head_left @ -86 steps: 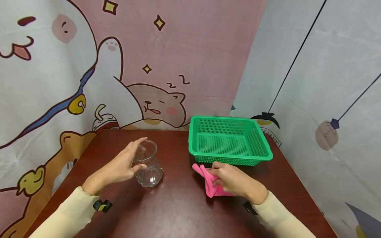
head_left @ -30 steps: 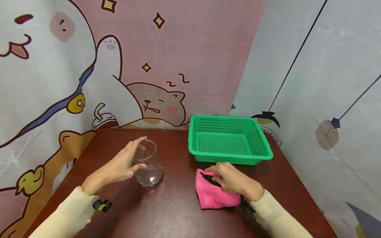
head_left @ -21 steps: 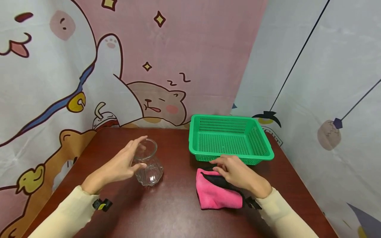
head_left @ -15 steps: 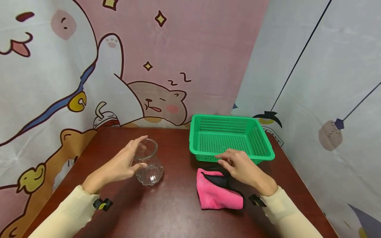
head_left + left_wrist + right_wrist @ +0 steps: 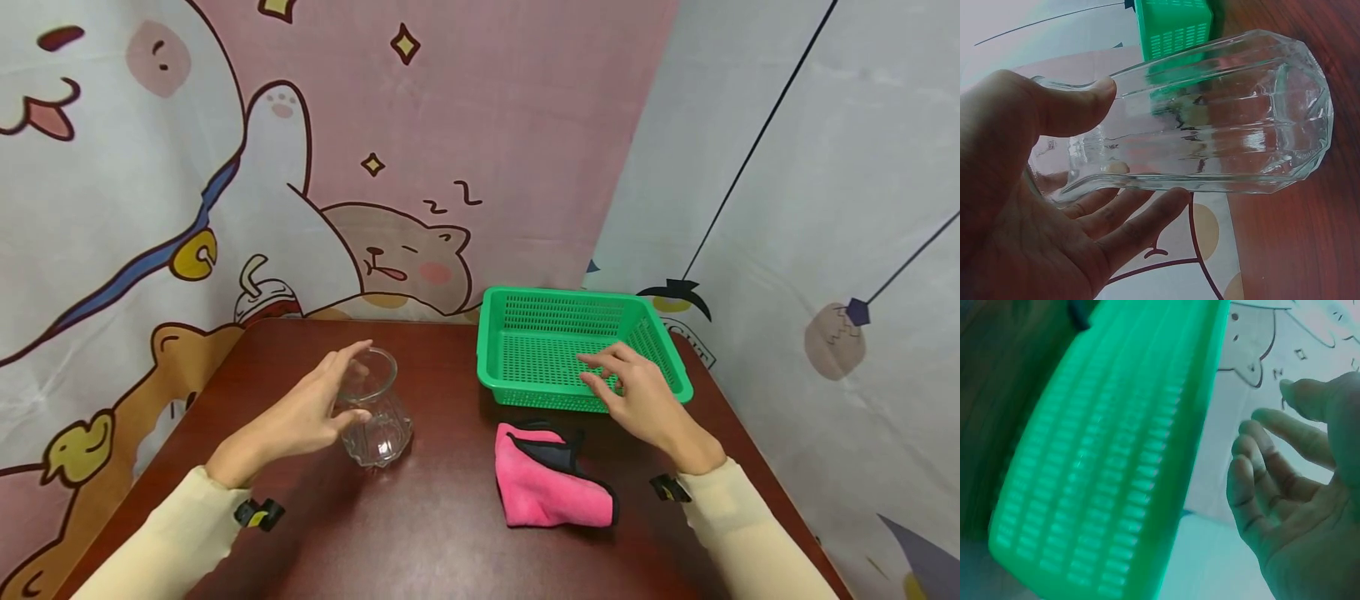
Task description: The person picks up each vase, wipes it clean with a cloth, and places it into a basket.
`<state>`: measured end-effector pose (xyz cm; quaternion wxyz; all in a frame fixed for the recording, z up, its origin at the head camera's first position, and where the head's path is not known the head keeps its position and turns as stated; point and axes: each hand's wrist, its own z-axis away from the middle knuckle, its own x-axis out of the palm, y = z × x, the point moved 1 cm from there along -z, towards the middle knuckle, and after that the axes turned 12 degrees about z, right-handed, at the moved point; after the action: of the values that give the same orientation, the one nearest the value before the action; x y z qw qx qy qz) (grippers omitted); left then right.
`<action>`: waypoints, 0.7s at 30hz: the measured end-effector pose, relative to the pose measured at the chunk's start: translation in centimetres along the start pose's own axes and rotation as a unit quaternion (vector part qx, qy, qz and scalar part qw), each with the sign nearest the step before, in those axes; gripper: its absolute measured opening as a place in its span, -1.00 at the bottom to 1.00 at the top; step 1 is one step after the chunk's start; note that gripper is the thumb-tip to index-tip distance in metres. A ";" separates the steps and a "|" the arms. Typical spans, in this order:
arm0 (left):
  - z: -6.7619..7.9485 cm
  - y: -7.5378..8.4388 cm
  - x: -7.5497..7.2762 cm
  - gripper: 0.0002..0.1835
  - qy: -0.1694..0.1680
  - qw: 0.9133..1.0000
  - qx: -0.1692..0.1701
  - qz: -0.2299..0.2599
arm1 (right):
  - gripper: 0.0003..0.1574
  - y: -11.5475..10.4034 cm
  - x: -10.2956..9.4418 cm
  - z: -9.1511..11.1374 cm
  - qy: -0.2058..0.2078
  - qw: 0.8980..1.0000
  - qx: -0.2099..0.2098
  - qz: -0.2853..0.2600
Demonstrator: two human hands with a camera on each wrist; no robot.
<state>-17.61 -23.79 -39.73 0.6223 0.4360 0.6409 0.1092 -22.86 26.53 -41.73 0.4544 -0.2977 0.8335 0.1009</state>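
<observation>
My left hand (image 5: 303, 417) grips a clear glass vase (image 5: 381, 433) by its narrow upper part. In the left wrist view, the thumb lies on one side of the vase (image 5: 1235, 137) and the fingers on the other. A folded pink cloth (image 5: 551, 492) with black edging and a dark underside lies right of the vase. Up and to the right of the cloth, my right hand (image 5: 648, 404) overlaps the front of the green basket (image 5: 487, 337) in the head view. Its fingers are loosely bent with nothing between them, and the right wrist view shows them beside the basket wall (image 5: 1085, 469).
The basket stands at the back right of the dark red-brown table (image 5: 435, 533), behind the cloth. A cartoon-printed curtain (image 5: 525, 150) hangs close behind the table and along both sides.
My right hand has let go of the pink cloth and moved up and right to the basket. The cloth stays folded on the table. My left hand keeps its place on the vase.
</observation>
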 end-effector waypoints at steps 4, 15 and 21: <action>0.0 0.0 -0.1 0.12 -0.001 1.000 -0.003 -0.001 | -0.48 1.5 0.0 0.2 0.010 0.999 0.017 0.029; 0.0 -0.4 -0.2 0.13 0.009 1.000 0.013 0.007 | -0.33 5.8 -0.1 1.1 -0.011 0.995 0.078 0.057; 0.0 -0.8 0.0 0.16 0.021 1.000 0.021 0.010 | -0.19 7.9 0.0 1.9 -0.048 0.988 0.124 0.076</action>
<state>-17.90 -24.28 -40.25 0.5985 0.4525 0.6517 0.1110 -26.19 33.64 -43.61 0.5184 -0.1697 0.8370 0.0448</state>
